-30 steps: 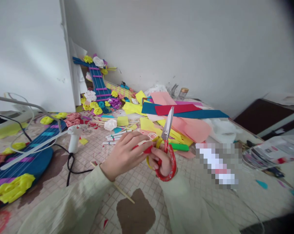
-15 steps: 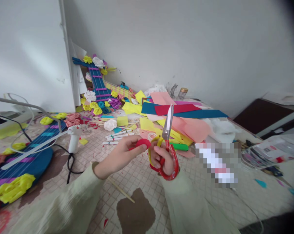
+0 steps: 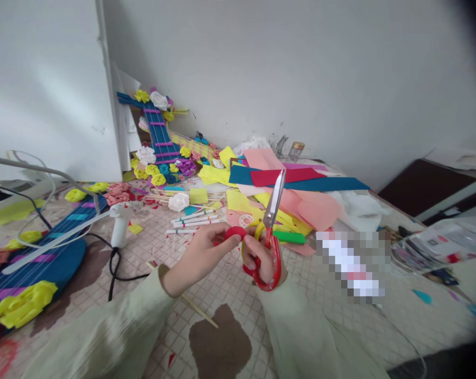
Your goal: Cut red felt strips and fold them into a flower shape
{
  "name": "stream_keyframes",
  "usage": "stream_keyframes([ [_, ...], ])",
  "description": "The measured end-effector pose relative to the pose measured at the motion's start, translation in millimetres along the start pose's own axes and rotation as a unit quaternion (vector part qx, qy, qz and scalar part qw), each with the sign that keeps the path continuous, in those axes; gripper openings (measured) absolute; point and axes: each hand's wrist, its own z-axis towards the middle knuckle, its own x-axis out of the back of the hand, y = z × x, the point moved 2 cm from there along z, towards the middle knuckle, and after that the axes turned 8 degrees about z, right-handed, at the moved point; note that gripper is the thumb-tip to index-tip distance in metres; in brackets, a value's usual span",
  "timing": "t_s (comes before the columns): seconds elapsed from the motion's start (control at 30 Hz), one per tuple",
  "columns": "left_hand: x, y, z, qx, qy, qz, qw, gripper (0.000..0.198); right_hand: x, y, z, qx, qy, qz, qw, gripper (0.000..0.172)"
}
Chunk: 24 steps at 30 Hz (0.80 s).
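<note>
Between the thumb and fingers of my left hand (image 3: pixel 200 256) is a small piece of red paper (image 3: pixel 235 231) with a rounded top edge. My right hand (image 3: pixel 265 258) has its fingers through the red and yellow handles of a pair of scissors (image 3: pixel 275 202). The blades point up and away from me, closed together. My right thumb and fingertips come close to the red paper's right side; whether they pinch it I cannot make out. Below my hands a thin wooden stick (image 3: pixel 198 309) lies on the tabletop beside a brown patch (image 3: pixel 220 345).
A white glue gun (image 3: pixel 120 226) with a black cord stands at left, near a blue paper guitar (image 3: pixel 64 258). Markers (image 3: pixel 194 222), a white paper flower (image 3: pixel 178 201) and crepe paper strips (image 3: pixel 301 181) lie farther back. A green marker-like item (image 3: pixel 289 237) is right of the scissors.
My left hand has moved slightly right with the red paper, closer to my right hand. The scissors have tilted a little to the right, and my right fingertips have come up toward the paper.
</note>
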Motion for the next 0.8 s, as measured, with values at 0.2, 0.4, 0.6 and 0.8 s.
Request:
stream_keyframes([
  [0.2,-1.2,3,-2,-0.02,-0.025,0.045,0.998,0.022,3,-2,-1,-0.011,-0.016,0.0,1.0,0.018],
  [0.4,2.1,3,0,-0.013,0.008,0.022,1.0,0.023,0,-3,-1,-0.021,-0.033,0.024,0.999,0.018],
  [0.6,12.0,-6,3,0.021,0.141,-0.037,0.989,0.02,-12,6,-7,-0.09,-0.061,0.011,0.994,0.021],
  [0.8,16.2,-12,3,0.014,0.192,-0.041,0.98,0.017,-18,19,-16,-0.128,-0.067,0.013,0.989,0.016],
])
